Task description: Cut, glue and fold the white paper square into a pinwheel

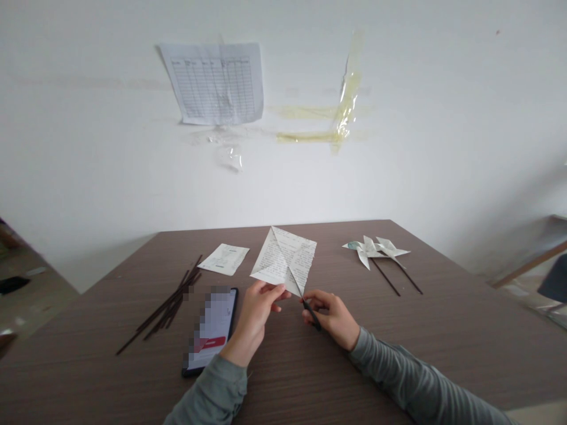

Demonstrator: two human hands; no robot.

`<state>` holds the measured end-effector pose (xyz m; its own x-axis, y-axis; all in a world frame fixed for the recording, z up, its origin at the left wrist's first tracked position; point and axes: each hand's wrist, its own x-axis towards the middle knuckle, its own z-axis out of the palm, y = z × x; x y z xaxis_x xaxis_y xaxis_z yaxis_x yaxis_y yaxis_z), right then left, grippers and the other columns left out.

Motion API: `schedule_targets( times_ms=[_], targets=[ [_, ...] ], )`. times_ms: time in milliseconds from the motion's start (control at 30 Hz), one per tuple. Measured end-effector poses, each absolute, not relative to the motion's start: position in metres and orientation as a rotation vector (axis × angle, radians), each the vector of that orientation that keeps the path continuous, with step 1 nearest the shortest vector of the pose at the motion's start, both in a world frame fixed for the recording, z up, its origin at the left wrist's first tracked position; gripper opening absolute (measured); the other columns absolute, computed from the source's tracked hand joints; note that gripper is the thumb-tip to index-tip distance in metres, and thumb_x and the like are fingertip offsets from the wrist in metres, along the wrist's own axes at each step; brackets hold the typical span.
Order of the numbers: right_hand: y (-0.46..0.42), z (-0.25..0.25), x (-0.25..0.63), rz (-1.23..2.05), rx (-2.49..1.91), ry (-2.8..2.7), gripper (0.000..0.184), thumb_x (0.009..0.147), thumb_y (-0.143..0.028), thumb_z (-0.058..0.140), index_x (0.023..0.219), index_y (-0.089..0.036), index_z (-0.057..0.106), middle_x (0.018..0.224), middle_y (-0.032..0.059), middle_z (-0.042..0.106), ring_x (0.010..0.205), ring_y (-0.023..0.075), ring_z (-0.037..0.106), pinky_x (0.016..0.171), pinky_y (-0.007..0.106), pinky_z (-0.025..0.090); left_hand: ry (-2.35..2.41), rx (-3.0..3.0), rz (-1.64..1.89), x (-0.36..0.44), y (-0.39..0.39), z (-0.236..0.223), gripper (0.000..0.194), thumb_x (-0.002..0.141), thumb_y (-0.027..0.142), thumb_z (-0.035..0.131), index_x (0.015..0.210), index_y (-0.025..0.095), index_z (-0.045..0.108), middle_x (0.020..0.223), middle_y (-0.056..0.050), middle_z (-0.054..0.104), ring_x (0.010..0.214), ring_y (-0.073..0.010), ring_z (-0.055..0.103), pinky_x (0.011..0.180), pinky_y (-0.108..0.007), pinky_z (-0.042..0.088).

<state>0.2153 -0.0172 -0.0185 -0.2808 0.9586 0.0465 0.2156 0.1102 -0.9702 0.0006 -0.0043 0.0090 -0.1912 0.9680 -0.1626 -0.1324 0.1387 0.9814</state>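
Observation:
My left hand (257,316) pinches the lower corner of a square of printed paper (283,260), which has diagonal creases and lies nearly flat above the table. My right hand (331,316) grips small black-handled scissors (310,311). Their thin blades reach up into the paper's lower right edge along a crease. The fingers hide the scissor handles in part. Just below my left wrist lies a smartphone (212,327), its screen lit and blurred.
The brown wood-grain table (443,336) holds a bundle of dark thin sticks (170,301), a small printed paper sheet (224,260), and paper pinwheels on dark sticks (376,251). Behind the table's far edge stands a white wall with a taped gridded sheet (213,82).

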Motion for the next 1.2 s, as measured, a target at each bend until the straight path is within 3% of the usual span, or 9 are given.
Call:
schedule_targets(
  times_ms=[333,800,1000,1200],
  targets=[
    [-0.015,-0.022,0.215,1.257,-1.174,-1.594,0.064,0.071,-0.084,0.103,0.100,-0.030,0.084,0.073,0.0083,0.081,0.075,0.0366,0.078,0.082,0.053,0.067,1.313,0.902,1.303,0.001,-0.004,0.008,0.021,0.084,0.014,0.097,0.084,0.023,0.078,0.083,-0.004,0.091,0.080,-0.0250,0.093,0.055,-0.023,0.052],
    [-0.013,-0.026,0.218,1.218,-1.166,-1.627,0.062,0.073,-0.081,0.107,0.102,-0.030,0.088,0.076,0.0085,0.084,0.080,0.0401,0.085,0.086,0.054,0.075,1.328,0.864,1.303,0.005,-0.007,0.014,0.023,0.086,0.006,0.094,0.081,0.023,0.078,0.080,-0.003,0.090,0.076,-0.0238,0.092,0.053,-0.021,0.050],
    [-0.016,-0.022,0.215,1.222,-1.184,-1.614,0.061,0.073,-0.083,0.102,0.100,-0.031,0.085,0.073,0.0064,0.081,0.076,0.0374,0.081,0.086,0.054,0.073,1.324,0.887,1.293,0.005,-0.007,0.013,0.022,0.085,0.009,0.097,0.083,0.023,0.079,0.083,-0.003,0.091,0.078,-0.0240,0.093,0.054,-0.021,0.051],
    [-0.018,-0.018,0.214,1.234,-1.205,-1.609,0.067,0.071,-0.088,0.103,0.101,-0.031,0.085,0.073,0.0085,0.081,0.080,0.0408,0.080,0.086,0.057,0.071,1.321,0.892,1.291,0.004,-0.007,0.012,0.025,0.082,0.015,0.102,0.084,0.022,0.079,0.084,-0.003,0.091,0.079,-0.0246,0.094,0.054,-0.021,0.052]
  ],
)
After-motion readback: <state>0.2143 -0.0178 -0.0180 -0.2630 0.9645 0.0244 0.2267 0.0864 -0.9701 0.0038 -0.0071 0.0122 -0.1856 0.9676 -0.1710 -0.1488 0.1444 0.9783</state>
